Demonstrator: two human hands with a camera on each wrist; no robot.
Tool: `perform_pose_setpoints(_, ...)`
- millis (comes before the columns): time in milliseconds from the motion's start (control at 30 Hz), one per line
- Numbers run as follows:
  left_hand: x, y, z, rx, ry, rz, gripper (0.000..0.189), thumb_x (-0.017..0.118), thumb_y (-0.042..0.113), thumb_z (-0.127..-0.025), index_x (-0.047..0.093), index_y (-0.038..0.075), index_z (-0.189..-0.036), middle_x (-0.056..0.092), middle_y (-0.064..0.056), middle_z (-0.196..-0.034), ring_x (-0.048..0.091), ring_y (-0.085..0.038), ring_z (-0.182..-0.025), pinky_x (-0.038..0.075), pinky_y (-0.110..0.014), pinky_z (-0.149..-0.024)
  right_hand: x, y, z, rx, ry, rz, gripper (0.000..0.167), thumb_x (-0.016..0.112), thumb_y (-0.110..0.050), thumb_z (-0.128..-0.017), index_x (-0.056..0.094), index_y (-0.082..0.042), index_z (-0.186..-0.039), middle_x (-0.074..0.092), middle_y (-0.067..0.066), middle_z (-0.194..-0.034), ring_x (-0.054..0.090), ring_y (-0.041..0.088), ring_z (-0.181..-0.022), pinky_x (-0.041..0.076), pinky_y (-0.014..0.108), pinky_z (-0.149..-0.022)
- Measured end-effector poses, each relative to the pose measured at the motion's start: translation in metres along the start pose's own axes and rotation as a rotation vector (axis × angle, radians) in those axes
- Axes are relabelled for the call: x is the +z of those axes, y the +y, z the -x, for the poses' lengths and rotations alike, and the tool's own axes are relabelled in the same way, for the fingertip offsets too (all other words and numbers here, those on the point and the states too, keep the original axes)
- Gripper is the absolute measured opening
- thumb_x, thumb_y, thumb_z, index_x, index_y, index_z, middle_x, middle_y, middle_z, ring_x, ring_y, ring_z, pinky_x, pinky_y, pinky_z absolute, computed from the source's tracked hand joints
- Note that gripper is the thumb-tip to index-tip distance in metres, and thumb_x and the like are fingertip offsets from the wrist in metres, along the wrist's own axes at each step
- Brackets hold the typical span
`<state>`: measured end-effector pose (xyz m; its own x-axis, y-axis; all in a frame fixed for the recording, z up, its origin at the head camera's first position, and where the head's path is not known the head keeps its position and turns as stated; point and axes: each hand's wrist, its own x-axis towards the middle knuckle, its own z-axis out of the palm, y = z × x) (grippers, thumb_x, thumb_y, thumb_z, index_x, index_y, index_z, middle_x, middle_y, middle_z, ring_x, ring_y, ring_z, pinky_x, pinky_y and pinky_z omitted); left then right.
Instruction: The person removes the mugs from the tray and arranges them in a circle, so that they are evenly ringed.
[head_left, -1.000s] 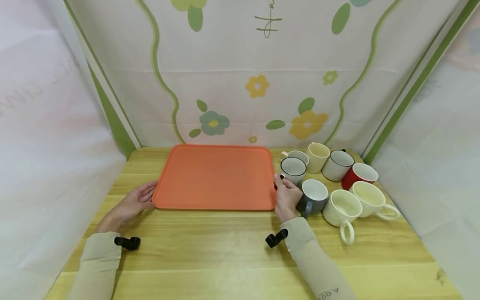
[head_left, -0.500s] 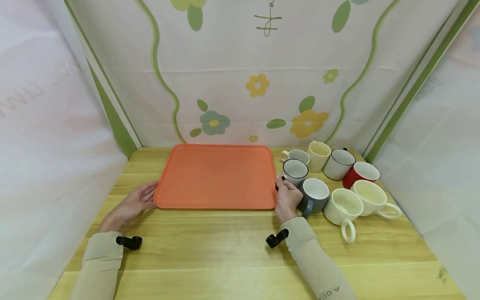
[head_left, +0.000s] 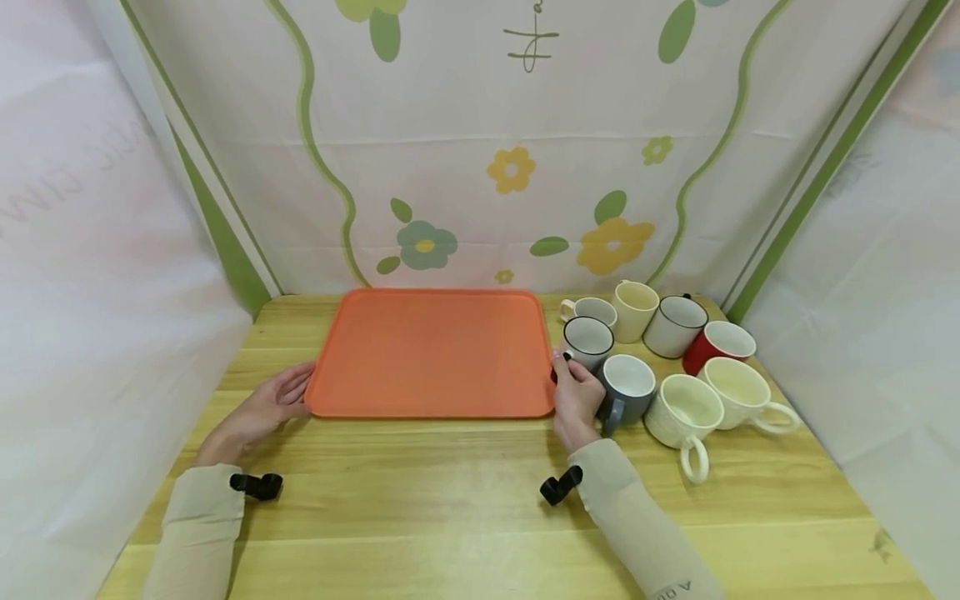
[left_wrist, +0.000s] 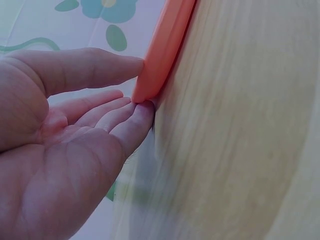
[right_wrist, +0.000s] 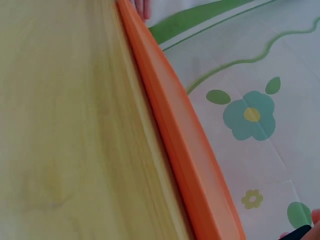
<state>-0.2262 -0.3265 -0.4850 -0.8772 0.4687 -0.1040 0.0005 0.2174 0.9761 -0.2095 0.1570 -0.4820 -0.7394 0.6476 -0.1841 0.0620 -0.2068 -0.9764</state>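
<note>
An orange tray (head_left: 435, 354) lies flat on the wooden table, its rim shown close up in both wrist views. My left hand (head_left: 266, 408) is at its near left corner. In the left wrist view the straight thumb (left_wrist: 100, 70) touches the tray's side, and extended fingers (left_wrist: 132, 127) meet the corner below. Beyond the tray's right edge, my right hand (head_left: 577, 396) pinches the black handle of a white mug (head_left: 588, 337) with a black rim. That mug stands upright. Only fingertips and the dark handle (right_wrist: 302, 232) show at the corner of the right wrist view.
Close beside my right hand stands a dark grey mug (head_left: 628, 387). Several more upright mugs crowd the right side, including a red mug (head_left: 705, 354) and a cream mug (head_left: 684, 412). A patterned cloth (head_left: 450, 167) closes off the table (head_left: 420, 508) at the back and sides.
My right wrist has shifted slightly to the right while the hand keeps its pinch on the mug's handle. The left hand and the tray look unmoved.
</note>
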Motion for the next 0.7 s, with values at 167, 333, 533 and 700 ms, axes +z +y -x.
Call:
perform_pose_setpoints(167,-0.002,0.000,0.000,0.002,-0.006,-0.014,0.083,0.056,-0.009,-0.102,0.003,-0.009,-0.166,0.001,-0.035,-0.172,0.002,-0.055,-0.156,0.046,-0.009,-0.107,-0.012,-0.009,0.009,-0.016,-0.156,0.154,0.049,0.075,-0.035,-0.099,0.071,0.002,-0.131,0.072,0.011,-0.122,0.066,0.015,-0.110,0.056,0.029,-0.100)
perform_pose_setpoints(333,-0.005,0.000,0.003,-0.018,0.008,-0.042,0.082,0.056,-0.007,-0.103,0.003,-0.007,-0.167,0.002,-0.033,-0.173,0.004,-0.053,-0.157,0.047,-0.009,-0.106,-0.034,-0.027,0.022,-0.087,-0.437,0.415,0.072,0.065,-0.041,-0.105,0.044,0.002,-0.158,0.051,0.023,-0.158,0.049,0.034,-0.148,0.041,0.050,-0.124)
perform_pose_setpoints(533,-0.006,0.012,0.012,-0.048,0.033,-0.171,0.083,0.059,0.005,-0.107,0.002,-0.006,-0.167,0.005,-0.033,-0.173,0.007,-0.058,-0.157,0.047,-0.020,-0.114,-0.063,-0.057,0.033,-0.319,-0.700,0.807,0.085,0.057,-0.057,-0.105,0.032,-0.002,-0.165,0.041,0.019,-0.168,0.037,0.037,-0.158,0.032,0.058,-0.129)
perform_pose_setpoints(700,0.005,0.039,0.010,-0.072,0.075,-0.390,0.084,0.060,0.020,-0.109,0.005,0.003,-0.170,0.008,-0.031,-0.174,0.016,-0.060,-0.156,0.026,-0.068,-0.124,-0.070,-0.079,0.032,-0.602,-0.791,0.929,0.079,0.058,-0.052,-0.106,0.036,-0.003,-0.164,0.046,0.018,-0.165,0.049,0.040,-0.147,0.038,0.062,-0.122)
